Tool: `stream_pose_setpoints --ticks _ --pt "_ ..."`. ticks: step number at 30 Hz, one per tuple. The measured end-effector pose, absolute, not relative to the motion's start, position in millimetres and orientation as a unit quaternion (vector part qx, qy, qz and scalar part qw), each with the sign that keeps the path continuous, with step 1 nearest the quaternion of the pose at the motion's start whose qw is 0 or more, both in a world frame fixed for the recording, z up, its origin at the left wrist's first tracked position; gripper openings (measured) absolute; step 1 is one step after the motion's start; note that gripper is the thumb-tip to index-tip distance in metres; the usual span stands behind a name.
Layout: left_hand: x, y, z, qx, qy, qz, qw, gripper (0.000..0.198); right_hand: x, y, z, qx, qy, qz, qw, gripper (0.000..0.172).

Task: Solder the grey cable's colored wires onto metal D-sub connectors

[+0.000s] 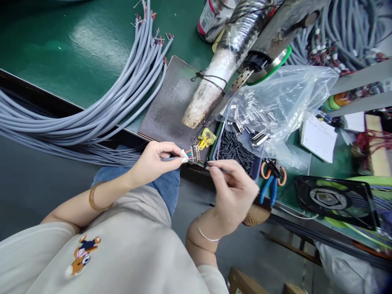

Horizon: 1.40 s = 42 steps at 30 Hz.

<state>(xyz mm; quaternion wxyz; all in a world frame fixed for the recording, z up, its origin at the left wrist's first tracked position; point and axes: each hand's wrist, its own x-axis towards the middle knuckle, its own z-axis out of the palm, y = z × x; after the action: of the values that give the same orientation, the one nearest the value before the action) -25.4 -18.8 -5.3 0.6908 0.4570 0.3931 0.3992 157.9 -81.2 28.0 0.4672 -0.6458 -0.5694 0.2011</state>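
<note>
My left hand [161, 159] is closed in a pinch, white coverings on its fingertips, on thin coloured wires [190, 154]. These wires run into a metal multi-pin connector [196, 152] just beyond the fingertips. To its right, my right hand [234, 190] pinches a small dark piece [207, 165], too small to make out fully. Behind the connector, a yellow clip-like piece [206, 139] lies on a dark board [171, 102]. Many short black sleeves [234, 148] fill a tray beside my right hand.
A thick bundle of grey cables [122, 102] hangs over the left edge. An extractor-like pipe [211, 77] and a solder spool [275, 67] stand at the back. A plastic bag [288, 98] holds metal connectors. Blue-handled pliers [271, 188] and a black fan [337, 200] lie right.
</note>
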Motion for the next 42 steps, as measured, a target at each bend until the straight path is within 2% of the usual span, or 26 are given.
stream_pose_setpoints --ticks 6,15,18,23,25,29,31,34,37,39,41,42 --pt "-25 -21 -4 0.544 0.402 0.403 0.617 0.009 139 -73 12 -0.647 -0.561 0.202 0.476 0.018" --pt "-25 -21 -4 0.574 0.389 0.399 0.6 0.011 139 -74 14 -0.635 -0.581 0.218 0.46 0.015" --pt "-24 -23 -4 0.56 0.382 0.391 0.622 0.009 136 -74 10 -0.628 -0.599 0.201 0.455 0.013" --pt "-23 -27 -11 0.465 0.303 0.387 0.737 0.025 130 -76 0 -0.579 -0.705 0.095 0.398 0.003" --pt "-24 -27 -13 0.432 0.273 0.372 0.775 0.026 134 -79 -2 -0.563 -0.727 0.082 0.386 0.006" --pt "-25 -29 -15 0.437 0.266 0.333 0.792 0.022 148 -85 3 -0.612 -0.637 0.048 0.467 0.021" --pt "-22 -31 -17 0.444 0.265 0.342 0.784 0.023 154 -87 8 -0.651 -0.61 0.063 0.448 0.023" --pt "-18 -36 -20 0.478 0.253 0.386 0.747 0.017 160 -88 11 -0.676 -0.592 0.177 0.402 0.02" --pt "-18 -41 -20 0.578 0.247 0.424 0.653 0.009 162 -88 8 -0.655 -0.55 0.292 0.428 0.024" --pt "-18 -45 -18 0.659 0.239 0.435 0.566 0.011 163 -89 6 -0.619 -0.536 0.366 0.443 0.025" --pt "-19 -49 -16 0.709 0.236 0.441 0.497 0.015 161 -90 6 -0.607 -0.536 0.381 0.446 0.025" --pt "-18 -50 -15 0.716 0.243 0.442 0.483 0.015 159 -91 7 -0.621 -0.541 0.351 0.446 0.024"
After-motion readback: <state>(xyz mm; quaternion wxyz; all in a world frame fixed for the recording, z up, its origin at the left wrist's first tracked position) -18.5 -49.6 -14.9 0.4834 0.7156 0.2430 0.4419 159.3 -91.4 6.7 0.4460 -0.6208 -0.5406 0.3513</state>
